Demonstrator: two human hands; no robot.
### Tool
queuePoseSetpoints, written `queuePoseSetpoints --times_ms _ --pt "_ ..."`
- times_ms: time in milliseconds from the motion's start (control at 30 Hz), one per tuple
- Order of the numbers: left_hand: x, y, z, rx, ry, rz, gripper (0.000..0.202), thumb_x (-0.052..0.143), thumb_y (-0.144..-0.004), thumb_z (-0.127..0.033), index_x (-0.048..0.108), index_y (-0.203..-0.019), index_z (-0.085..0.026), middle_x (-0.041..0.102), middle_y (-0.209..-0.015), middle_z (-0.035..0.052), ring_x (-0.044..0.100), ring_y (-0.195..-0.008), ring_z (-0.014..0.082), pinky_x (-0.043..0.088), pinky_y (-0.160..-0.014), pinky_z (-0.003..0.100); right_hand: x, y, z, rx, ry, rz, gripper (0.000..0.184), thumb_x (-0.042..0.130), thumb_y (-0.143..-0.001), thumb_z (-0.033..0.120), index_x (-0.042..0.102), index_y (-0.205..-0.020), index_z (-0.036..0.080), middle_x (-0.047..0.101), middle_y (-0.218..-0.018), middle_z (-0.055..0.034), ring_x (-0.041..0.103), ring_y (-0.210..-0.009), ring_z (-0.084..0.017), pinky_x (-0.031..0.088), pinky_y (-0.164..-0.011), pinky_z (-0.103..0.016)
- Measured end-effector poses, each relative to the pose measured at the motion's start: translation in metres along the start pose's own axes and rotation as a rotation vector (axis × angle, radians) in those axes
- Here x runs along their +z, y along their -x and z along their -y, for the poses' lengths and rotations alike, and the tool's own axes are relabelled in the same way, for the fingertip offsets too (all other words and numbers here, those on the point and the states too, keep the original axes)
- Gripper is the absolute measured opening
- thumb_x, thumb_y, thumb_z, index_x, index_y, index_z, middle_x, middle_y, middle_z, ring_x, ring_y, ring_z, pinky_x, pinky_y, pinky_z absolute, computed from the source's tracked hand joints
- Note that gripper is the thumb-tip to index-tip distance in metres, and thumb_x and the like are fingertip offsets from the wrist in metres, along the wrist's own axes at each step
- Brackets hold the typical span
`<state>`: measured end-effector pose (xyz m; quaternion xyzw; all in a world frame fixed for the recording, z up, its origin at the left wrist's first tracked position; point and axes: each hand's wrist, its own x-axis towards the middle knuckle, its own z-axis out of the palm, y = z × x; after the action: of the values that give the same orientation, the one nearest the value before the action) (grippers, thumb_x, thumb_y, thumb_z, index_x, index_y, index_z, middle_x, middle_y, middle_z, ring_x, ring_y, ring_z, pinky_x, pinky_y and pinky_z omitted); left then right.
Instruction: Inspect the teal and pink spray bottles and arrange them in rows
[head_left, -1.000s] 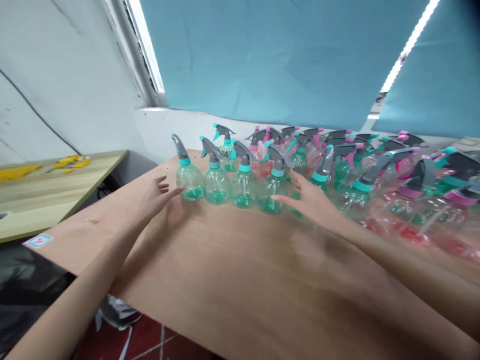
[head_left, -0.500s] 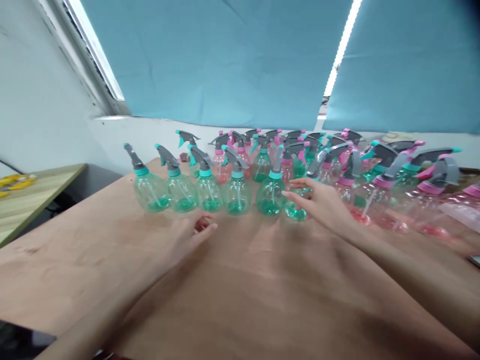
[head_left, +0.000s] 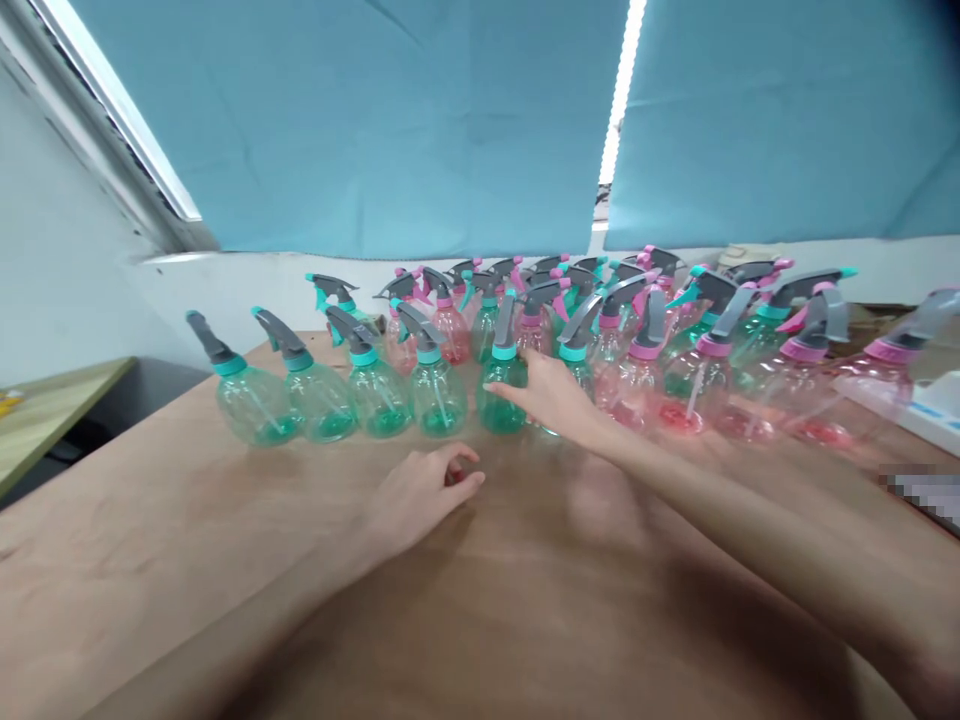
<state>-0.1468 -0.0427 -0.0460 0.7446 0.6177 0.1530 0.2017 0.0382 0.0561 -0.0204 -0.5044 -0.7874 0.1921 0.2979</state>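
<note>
My right hand is at a green spray bottle with a turquoise collar and grey trigger head. Its thumb lies across the front of the bottle and its fingers curl at the right side, partly hidden. Lower down, my left hand hovers over the table, holding nothing, fingers loosely bent with a gap to the thumb. To the left, several green spray bottles, one of them the nearest, stand in a front row. Another green spray bottle is partly covered by my right hand.
Pink spray bottles stand to the right, with more pink and green ones behind. A brown table carries them. Blue curtain hangs behind. A second wooden table is at left, a white object at right.
The view has shifted right. My right hand has moved left onto the green bottle, its thumb now over the front. My left hand has come rightward, away from the front row.
</note>
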Motion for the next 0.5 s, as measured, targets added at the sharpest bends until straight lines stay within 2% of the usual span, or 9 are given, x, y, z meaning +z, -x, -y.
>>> queuePoseSetpoints --times_ms 100,167,267,333,400,500 --pt "0.002 -0.003 -0.003 -0.023 0.011 -0.036 0.030 0.049 -0.089 -0.048 0.061 -0.104 -0.025 0.069 -0.078 0.0004 0.066 -0.074 0.0236 0.046 -0.065 0.033 -0.006 0.008 -0.001 -0.026 -0.002 0.043 0.054 0.062 -0.083 0.048 0.054 -0.117 0.007 0.068 -0.084 -0.0162 0.067 -0.080 -0.033 0.049 -0.064 -0.040" --pt "0.005 -0.004 -0.005 -0.050 0.007 -0.086 0.034 0.051 -0.087 -0.053 0.057 -0.105 -0.025 0.067 -0.081 0.0015 0.066 -0.076 0.0253 0.046 -0.066 0.035 -0.013 0.018 -0.002 -0.073 -0.004 0.081 0.053 0.064 -0.082 0.048 0.054 -0.118 0.010 0.069 -0.091 -0.0158 0.066 -0.086 -0.033 0.049 -0.068 -0.041" --pt "0.011 -0.006 -0.013 -0.076 0.009 -0.190 0.051 0.062 -0.077 -0.060 0.048 -0.111 -0.024 0.063 -0.098 0.0055 0.064 -0.087 0.0300 0.048 -0.068 0.040 -0.031 0.038 -0.007 -0.197 -0.019 0.175 0.047 0.066 -0.080 0.048 0.058 -0.115 0.018 0.069 -0.103 -0.0118 0.065 -0.092 -0.029 0.050 -0.072 -0.039" --pt "0.015 -0.005 -0.023 -0.059 0.059 -0.221 0.064 0.070 -0.070 -0.061 0.044 -0.117 -0.025 0.059 -0.112 0.0086 0.062 -0.100 0.0342 0.050 -0.074 0.045 -0.046 0.051 -0.013 -0.287 -0.054 0.276 0.046 0.063 -0.083 0.048 0.057 -0.118 0.020 0.068 -0.106 -0.0099 0.065 -0.090 -0.027 0.050 -0.071 -0.037" --pt "0.021 -0.003 -0.035 -0.002 0.156 -0.201 0.072 0.076 -0.066 -0.058 0.041 -0.121 -0.027 0.056 -0.123 0.0103 0.056 -0.114 0.0368 0.048 -0.087 0.051 -0.061 0.064 -0.020 -0.329 -0.077 0.374 0.050 0.062 -0.083 0.049 0.054 -0.124 0.022 0.069 -0.105 -0.0076 0.065 -0.083 -0.024 0.049 -0.067 -0.035" --pt "0.034 -0.002 -0.055 0.160 0.340 -0.091 0.076 0.078 -0.070 -0.049 0.037 -0.131 -0.030 0.051 -0.135 0.0098 0.049 -0.125 0.0351 0.042 -0.100 0.053 -0.081 0.077 -0.034 -0.301 -0.099 0.478 0.054 0.064 -0.081 0.052 0.055 -0.125 0.022 0.070 -0.100 -0.0062 0.064 -0.072 -0.021 0.048 -0.061 -0.032"
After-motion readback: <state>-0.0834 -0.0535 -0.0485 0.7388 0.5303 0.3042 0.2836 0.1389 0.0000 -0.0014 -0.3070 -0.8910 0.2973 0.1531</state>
